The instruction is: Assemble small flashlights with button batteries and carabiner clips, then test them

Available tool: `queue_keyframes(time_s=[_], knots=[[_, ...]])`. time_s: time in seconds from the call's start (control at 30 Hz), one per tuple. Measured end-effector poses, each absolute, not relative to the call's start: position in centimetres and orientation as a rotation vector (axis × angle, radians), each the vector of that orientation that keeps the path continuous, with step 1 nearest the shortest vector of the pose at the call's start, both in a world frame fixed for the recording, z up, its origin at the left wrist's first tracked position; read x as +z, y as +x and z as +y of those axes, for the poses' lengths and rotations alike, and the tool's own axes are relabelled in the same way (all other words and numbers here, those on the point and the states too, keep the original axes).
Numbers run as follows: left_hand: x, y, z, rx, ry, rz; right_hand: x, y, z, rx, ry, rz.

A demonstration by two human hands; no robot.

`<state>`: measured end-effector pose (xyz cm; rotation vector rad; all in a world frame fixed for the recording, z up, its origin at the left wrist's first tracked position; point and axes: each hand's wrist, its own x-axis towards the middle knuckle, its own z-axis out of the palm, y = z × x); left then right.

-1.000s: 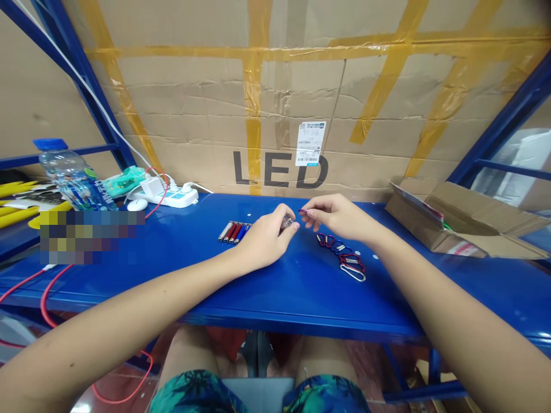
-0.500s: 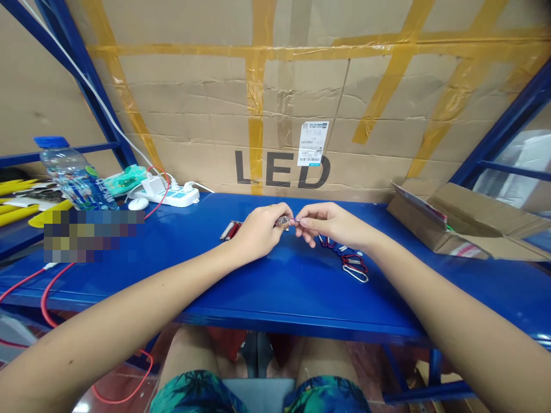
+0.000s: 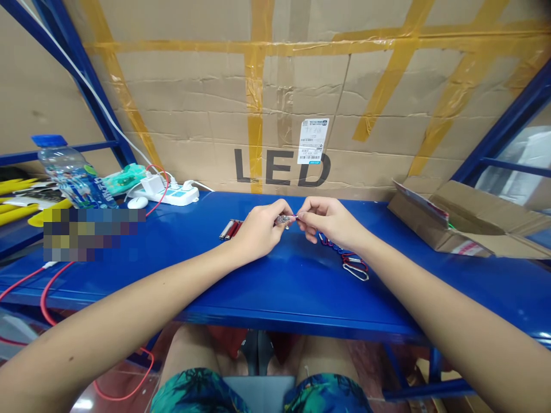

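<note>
My left hand (image 3: 262, 228) is closed around a small silvery piece (image 3: 283, 219) whose end pokes out between thumb and forefinger. My right hand (image 3: 329, 222) meets it at that end, thumb and forefinger pinched on a tiny dark reddish-purple part (image 3: 296, 216). Fingers cover most of both, so their exact kind does not show. Beside my left hand lie several short silver and red cylinders (image 3: 231, 229), partly hidden by it. Below my right hand a row of carabiners (image 3: 355, 268), in red, blue and silver, runs across the blue table (image 3: 275, 292).
An open cardboard box (image 3: 447, 223) stands at the right. On the left are a water bottle (image 3: 75, 175), a white power strip (image 3: 176, 194) with plugs and a red cable (image 3: 54, 287). A large taped carton (image 3: 193, 115) forms the back wall.
My right hand has shifted slightly up and left, its fingertips closer to the left hand's. The silvery piece stays in my left hand.
</note>
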<state>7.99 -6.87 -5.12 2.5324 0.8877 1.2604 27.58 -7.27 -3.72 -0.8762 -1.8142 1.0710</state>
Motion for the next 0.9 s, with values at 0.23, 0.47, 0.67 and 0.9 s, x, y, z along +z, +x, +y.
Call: queue_keyframes(time_s=[0.23, 0.47, 0.67, 0.9], knots=[[-5.2, 8.3, -6.8, 1.173, 2.469, 0.944, -3.9, 27.4, -7.3, 0.966, -0.979, -1.888], [-4.2, 7.9, -7.2, 0.953, 2.359, 1.159, -3.9, 28.2, -6.9, 0.366, -1.055, -2.101], [-3.9, 7.6, -7.4, 0.849, 2.414, 1.047, -3.9, 28.5, -7.0, -0.002, -1.073, -2.236], [-4.3, 8.1, -7.4, 0.866, 2.322, 0.992, -3.9, 27.9, -7.6, -0.182, -1.049, -2.365]])
